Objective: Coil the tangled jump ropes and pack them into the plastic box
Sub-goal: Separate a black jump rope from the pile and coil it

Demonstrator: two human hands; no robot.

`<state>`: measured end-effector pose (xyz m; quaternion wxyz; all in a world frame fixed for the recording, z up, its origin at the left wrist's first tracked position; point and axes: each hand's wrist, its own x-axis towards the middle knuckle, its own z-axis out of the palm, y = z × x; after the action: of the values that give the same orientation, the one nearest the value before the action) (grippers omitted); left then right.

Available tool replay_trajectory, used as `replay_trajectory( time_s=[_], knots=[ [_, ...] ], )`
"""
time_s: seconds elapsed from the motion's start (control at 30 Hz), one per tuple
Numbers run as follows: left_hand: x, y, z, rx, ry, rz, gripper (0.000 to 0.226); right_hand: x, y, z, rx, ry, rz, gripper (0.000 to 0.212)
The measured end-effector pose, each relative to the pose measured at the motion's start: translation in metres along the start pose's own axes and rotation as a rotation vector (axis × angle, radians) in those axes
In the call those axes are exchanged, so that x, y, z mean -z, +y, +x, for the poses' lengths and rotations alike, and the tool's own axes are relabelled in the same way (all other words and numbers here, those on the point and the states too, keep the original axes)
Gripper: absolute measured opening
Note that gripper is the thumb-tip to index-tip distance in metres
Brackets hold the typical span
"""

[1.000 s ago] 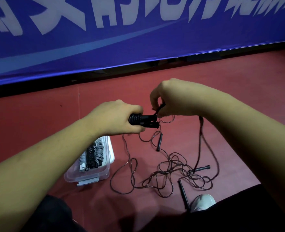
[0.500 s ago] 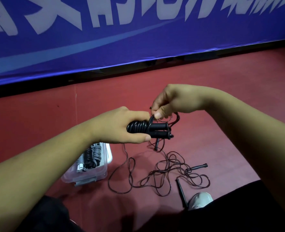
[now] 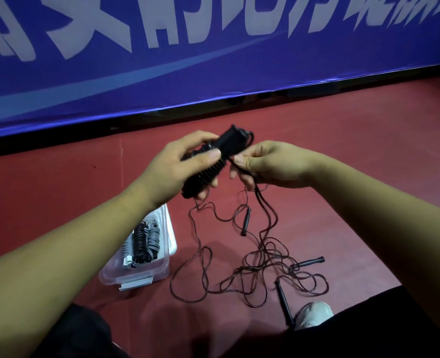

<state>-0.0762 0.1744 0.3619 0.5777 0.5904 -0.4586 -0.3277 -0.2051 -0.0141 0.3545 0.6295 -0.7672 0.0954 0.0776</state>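
The left hand (image 3: 182,164) grips the wound rope bundle (image 3: 228,140) steady so the right hand (image 3: 265,164), pinching its loose cord (image 3: 264,202), can wrap it; tangled ropes (image 3: 262,264) lie nearer, the plastic box (image 3: 136,276) near-left.

A black coiled rope (image 3: 208,171) sits tilted in my left hand (image 3: 172,166) — more ropes (image 3: 265,270) sprawl tangled on the floor (image 3: 342,177) beside the clear box (image 3: 136,276), which holds grey and black coils (image 3: 142,244).

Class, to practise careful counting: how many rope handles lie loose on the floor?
3. One handle lies below the right hand, one at the right of the tangle, one beside the shoe. Others may be hidden.
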Motion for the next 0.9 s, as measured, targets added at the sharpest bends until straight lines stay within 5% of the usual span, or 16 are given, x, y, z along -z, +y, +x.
replay_trajectory(
  time_s=[0.17,0.47,0.9],
  knots=[
    [0.025,0.0,0.015,0.048,0.26,0.013,0.023,0.001,-0.011,-0.008,-0.058,0.074,0.012,0.033],
    [0.058,-0.018,0.028,0.167,0.466,0.215,0.008,-0.017,-0.051,-0.02,-0.042,0.309,-0.59,0.024],
    [0.041,-0.034,0.021,0.314,0.151,0.608,0.027,-0.03,-0.077,-0.026,0.268,0.358,-0.944,0.02]
  ],
)
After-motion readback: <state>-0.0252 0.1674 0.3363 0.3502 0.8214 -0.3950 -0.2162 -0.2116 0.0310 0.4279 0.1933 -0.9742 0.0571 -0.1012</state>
